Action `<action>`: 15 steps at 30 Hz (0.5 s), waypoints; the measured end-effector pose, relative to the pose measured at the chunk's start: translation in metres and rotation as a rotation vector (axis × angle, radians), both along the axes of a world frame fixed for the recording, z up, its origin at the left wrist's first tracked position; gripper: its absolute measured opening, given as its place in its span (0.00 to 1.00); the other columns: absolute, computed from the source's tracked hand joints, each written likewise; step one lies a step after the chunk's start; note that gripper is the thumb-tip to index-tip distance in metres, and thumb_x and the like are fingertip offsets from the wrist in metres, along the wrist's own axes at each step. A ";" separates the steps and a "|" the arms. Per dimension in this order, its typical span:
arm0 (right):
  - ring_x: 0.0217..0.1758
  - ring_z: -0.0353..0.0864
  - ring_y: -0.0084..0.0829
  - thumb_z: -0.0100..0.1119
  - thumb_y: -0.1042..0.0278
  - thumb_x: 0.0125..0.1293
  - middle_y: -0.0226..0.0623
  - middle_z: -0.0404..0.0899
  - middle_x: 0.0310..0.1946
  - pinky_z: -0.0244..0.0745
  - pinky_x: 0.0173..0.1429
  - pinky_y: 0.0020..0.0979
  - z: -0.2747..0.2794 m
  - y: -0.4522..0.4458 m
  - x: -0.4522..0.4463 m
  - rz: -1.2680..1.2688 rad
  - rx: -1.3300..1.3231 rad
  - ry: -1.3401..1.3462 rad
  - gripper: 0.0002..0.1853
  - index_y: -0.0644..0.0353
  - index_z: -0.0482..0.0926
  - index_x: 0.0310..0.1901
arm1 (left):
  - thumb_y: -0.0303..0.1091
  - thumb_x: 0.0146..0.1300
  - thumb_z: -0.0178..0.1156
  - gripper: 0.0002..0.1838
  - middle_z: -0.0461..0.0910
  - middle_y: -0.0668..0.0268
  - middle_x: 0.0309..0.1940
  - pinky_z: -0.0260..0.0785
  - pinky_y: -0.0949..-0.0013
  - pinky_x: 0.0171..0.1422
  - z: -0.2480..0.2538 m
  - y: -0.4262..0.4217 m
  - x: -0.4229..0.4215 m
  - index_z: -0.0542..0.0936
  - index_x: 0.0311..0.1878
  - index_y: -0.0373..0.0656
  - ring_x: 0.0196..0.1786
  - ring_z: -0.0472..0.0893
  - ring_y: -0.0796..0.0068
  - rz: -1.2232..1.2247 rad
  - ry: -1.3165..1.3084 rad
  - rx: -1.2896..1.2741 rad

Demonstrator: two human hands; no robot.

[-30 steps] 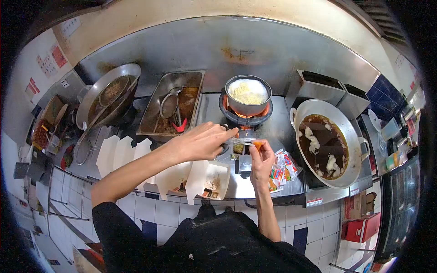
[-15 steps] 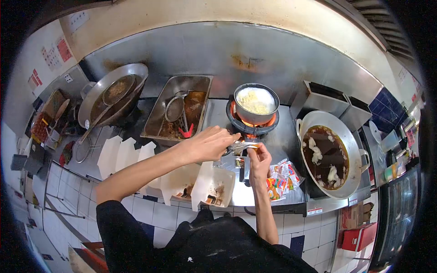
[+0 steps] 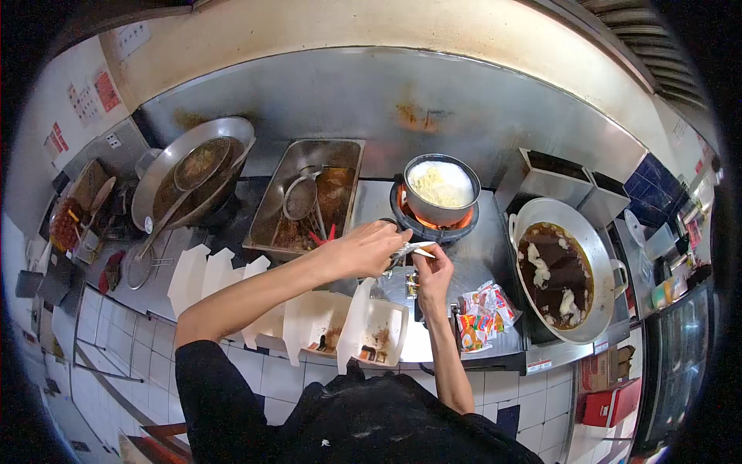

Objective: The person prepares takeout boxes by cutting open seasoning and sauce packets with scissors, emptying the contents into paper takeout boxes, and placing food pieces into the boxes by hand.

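Observation:
My left hand (image 3: 376,249) is closed around what look like scissors, with dark handle parts at its fingers and metal blades towards my right hand. My right hand (image 3: 434,271) pinches a small white and orange sachet (image 3: 423,250) at the blades. Both hands are close together, in front of the pot (image 3: 442,209) of white, foamy liquid and yellowish food on a lit burner. Below and to the left stand open white cartons (image 3: 384,321) with some dark and orange bits inside. Right of my right wrist lies a pile of colourful sachets (image 3: 481,325).
On the right sits a large wok (image 3: 610,309) of dark oil with pale pieces floating in it. A metal tray (image 3: 267,209) with a strainer and red-handled tongs is at the back left. Farther left is another wok (image 3: 143,205) with a ladle-strainer. Tall metal containers (image 3: 541,174) stand back right.
The view has shifted, so the counter sits lower in the frame. My hands stay together, and the sachet's tip at the blades now shows more white than orange.

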State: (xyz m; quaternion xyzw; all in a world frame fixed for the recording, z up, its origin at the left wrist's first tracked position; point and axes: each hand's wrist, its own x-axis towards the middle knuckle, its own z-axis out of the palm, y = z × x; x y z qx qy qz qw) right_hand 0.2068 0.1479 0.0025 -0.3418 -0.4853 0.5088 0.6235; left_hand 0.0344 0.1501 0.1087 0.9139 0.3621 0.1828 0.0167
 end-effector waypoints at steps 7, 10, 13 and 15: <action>0.34 0.72 0.14 0.60 0.79 0.61 0.25 0.78 0.31 0.67 0.40 0.19 -0.023 0.022 -0.013 -0.048 0.021 -0.001 0.03 0.63 0.79 0.36 | 0.21 0.46 0.58 0.28 0.80 0.45 0.36 0.73 0.51 0.44 -0.003 0.020 -0.003 0.74 0.56 0.31 0.41 0.81 0.46 0.065 0.149 -0.239; 0.34 0.73 0.15 0.61 0.77 0.61 0.26 0.79 0.31 0.67 0.39 0.20 -0.027 0.027 -0.019 -0.111 -0.027 -0.053 0.03 0.63 0.80 0.36 | 0.22 0.47 0.58 0.27 0.80 0.46 0.36 0.73 0.51 0.45 -0.006 0.029 -0.005 0.75 0.56 0.32 0.41 0.81 0.46 0.049 0.163 -0.226; 0.33 0.72 0.14 0.61 0.77 0.61 0.25 0.79 0.30 0.67 0.38 0.20 -0.030 0.034 -0.023 -0.129 -0.036 -0.030 0.02 0.64 0.79 0.35 | 0.22 0.48 0.58 0.28 0.81 0.46 0.35 0.74 0.53 0.45 -0.013 0.040 -0.008 0.76 0.58 0.34 0.40 0.81 0.46 0.054 0.205 -0.295; 0.33 0.72 0.14 0.60 0.77 0.61 0.25 0.78 0.29 0.67 0.38 0.20 -0.038 0.042 -0.025 -0.139 -0.017 -0.059 0.02 0.64 0.79 0.35 | 0.23 0.48 0.58 0.29 0.82 0.45 0.36 0.74 0.53 0.48 -0.031 0.047 -0.012 0.77 0.59 0.38 0.40 0.81 0.45 0.041 0.007 -0.180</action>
